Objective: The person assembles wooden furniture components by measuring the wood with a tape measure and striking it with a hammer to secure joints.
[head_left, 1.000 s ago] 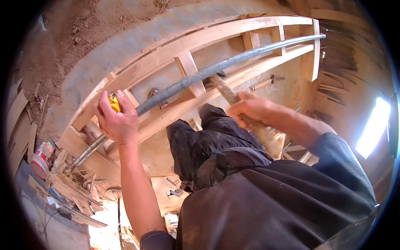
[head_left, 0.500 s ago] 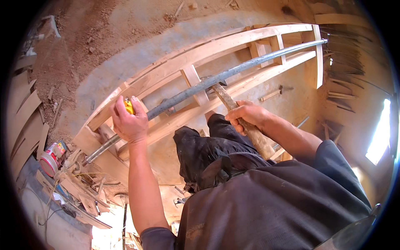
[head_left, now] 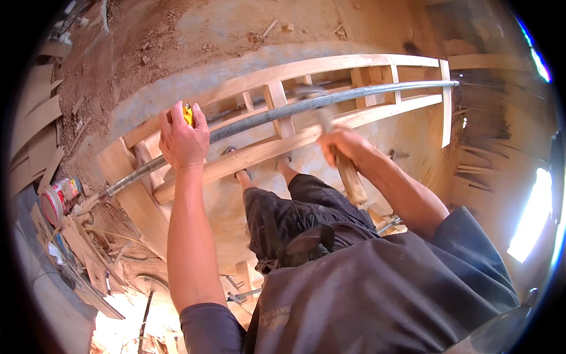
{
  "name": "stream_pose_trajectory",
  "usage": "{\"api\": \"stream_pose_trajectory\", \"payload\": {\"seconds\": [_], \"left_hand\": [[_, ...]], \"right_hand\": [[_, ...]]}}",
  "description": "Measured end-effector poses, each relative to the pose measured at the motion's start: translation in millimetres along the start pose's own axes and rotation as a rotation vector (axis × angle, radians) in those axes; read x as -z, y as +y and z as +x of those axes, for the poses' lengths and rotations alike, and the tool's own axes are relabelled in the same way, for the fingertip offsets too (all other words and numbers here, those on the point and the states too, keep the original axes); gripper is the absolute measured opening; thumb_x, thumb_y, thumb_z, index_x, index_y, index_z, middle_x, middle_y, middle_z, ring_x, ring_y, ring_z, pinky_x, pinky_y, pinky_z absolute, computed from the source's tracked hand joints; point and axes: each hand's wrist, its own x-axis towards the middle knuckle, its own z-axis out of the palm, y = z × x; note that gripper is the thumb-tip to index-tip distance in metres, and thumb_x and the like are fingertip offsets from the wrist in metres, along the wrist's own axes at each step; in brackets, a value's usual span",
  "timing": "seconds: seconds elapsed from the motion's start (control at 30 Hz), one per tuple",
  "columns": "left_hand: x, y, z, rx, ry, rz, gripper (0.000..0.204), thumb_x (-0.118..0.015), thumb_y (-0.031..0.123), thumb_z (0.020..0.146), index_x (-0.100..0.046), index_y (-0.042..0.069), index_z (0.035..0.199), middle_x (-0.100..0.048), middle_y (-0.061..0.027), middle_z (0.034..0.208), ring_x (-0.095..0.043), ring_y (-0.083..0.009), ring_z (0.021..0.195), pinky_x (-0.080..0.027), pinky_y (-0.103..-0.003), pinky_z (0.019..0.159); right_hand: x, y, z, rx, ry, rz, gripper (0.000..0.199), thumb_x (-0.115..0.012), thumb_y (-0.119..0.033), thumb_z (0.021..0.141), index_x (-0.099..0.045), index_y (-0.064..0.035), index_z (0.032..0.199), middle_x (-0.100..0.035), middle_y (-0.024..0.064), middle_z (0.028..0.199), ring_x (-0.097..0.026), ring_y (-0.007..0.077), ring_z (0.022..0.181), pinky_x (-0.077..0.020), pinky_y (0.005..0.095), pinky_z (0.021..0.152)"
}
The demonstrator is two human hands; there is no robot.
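Note:
My left hand is closed around a yellow tape measure; most of it is hidden by the fingers. That hand sits over a long grey metal clamp pipe, which crosses above a pale timber frame. My right hand grips the wooden handle of a hammer. The hammer's head is smeared by motion and overlaps the pipe near the frame's middle crosspiece; whether it touches cannot be told.
Beyond the frame lies dirt and wood debris. At left are stacked boards and a pink-and-white tub. Scrap wood is heaped at lower left. More thin strips lean at right. My feet stand by the frame's near rail.
The hammer has swung, its head moving from the pipe's near edge toward its far edge and blurring. My left hand keeps its hold over the pipe. The whole view has shifted slightly.

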Motion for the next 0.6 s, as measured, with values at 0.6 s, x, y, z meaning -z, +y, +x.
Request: {"api": "stream_pose_trajectory", "payload": {"seconds": [0.6], "left_hand": [[-2.5, 1.7, -6.8, 0.015, 0.033, 0.075, 0.030, -0.062, 0.040, 0.093, -0.062, 0.015, 0.110, -0.061, -0.0097, 0.107, -0.066, -0.0332, 0.092, -0.055, -0.048, 0.075]], "right_hand": [[3.6, 20.4, 9.2, 0.006, 0.245, 0.243, 0.025, -0.066, -0.012, 0.084, -0.057, -0.0025, 0.062, -0.058, 0.0098, 0.055, -0.053, 0.0205, 0.042, -0.0431, 0.0339, 0.041]]}}
